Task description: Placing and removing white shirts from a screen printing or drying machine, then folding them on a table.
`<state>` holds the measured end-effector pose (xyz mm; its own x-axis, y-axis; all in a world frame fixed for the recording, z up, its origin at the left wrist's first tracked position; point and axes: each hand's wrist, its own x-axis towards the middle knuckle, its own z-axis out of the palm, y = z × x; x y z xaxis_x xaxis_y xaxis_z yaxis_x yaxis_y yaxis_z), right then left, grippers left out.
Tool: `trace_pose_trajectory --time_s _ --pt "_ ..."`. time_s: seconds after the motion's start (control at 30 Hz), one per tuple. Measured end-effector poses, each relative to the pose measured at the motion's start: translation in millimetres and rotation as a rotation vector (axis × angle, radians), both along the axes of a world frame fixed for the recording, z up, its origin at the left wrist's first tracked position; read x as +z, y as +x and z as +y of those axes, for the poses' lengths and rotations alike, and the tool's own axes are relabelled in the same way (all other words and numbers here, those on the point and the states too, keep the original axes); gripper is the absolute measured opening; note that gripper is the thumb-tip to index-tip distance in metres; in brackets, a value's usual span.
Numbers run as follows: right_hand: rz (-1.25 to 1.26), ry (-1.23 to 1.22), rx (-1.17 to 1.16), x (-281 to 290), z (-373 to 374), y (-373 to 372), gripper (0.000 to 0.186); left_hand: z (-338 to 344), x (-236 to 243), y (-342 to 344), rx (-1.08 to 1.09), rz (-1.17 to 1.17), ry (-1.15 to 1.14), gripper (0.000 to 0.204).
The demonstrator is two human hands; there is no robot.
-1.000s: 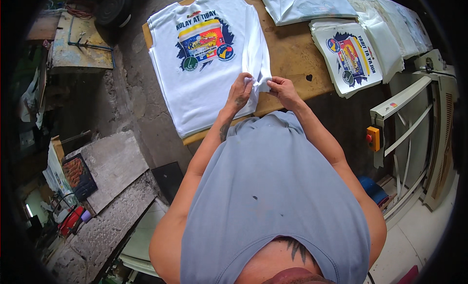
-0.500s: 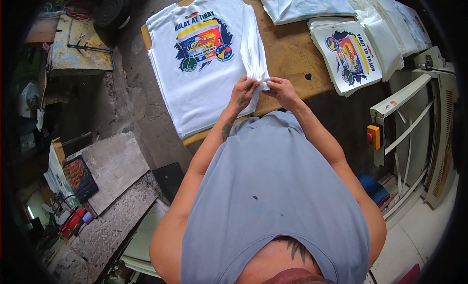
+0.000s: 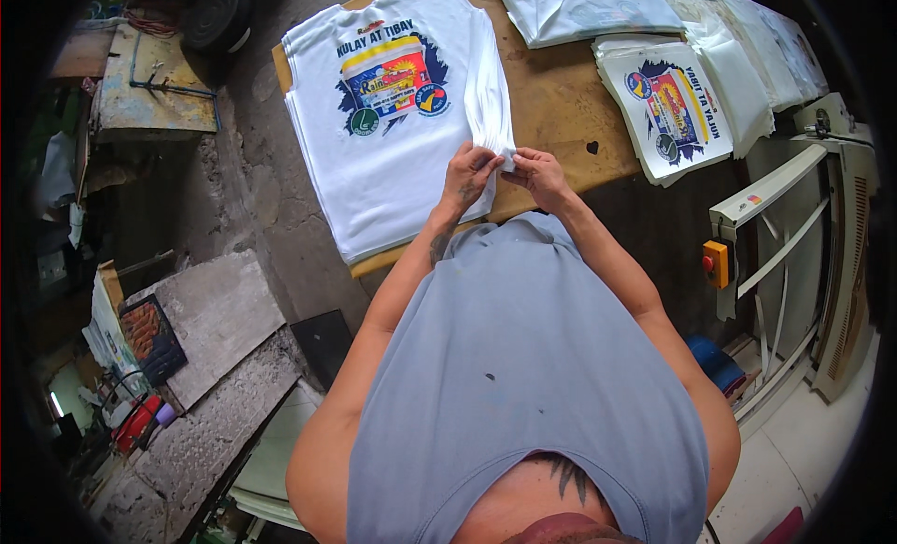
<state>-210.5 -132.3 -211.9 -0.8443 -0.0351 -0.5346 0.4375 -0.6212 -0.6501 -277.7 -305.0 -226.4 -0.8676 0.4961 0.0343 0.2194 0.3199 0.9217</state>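
A stack of white shirts or shirt panels (image 3: pixel 392 184) with a colourful paint-bucket print lies on the wooden table (image 3: pixel 551 95). Its right-hand edges are gathered into a bunch of layered folds, which narrows toward the table's near edge. My left hand (image 3: pixel 469 177) pinches that bunch at its near corner, thumb and fingers closed on the cloth. Close beside it, my right hand (image 3: pixel 540 177) pinches the edge of the same layers between thumb and fingertips. The fingertips of both hands almost meet. How many layers each hand grips cannot be made out.
Right of the hands lies another stack of printed white panels (image 3: pixel 668 114), with folded white cloth (image 3: pixel 589 11) behind it. A cream metal machine frame (image 3: pixel 771 184) with a red button on a yellow box (image 3: pixel 716 264) stands at right. Grey boards (image 3: pixel 206 324) lie at left.
The fingers of both hands have shifted slightly at the cloth corner, and the right fingertips sit a little further left. The shirt stack stays in place.
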Motion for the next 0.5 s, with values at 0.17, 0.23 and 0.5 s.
trace_pose_trajectory --time_s 0.17,0.23,0.5 --pt "-0.025 0.008 0.005 -1.7 5.4 -1.2 0.022 -0.2 1.2 2.2 -0.015 0.008 0.114 0.015" --pt "-0.061 0.079 0.001 3.1 1.7 -4.3 0.021 -2.1 -0.5 2.3 -0.032 0.003 0.088 0.014" --pt "-0.065 0.224 -0.037 2.8 -5.6 -1.1 0.017 -9.0 2.5 1.7 0.062 -0.210 -0.039 0.018"
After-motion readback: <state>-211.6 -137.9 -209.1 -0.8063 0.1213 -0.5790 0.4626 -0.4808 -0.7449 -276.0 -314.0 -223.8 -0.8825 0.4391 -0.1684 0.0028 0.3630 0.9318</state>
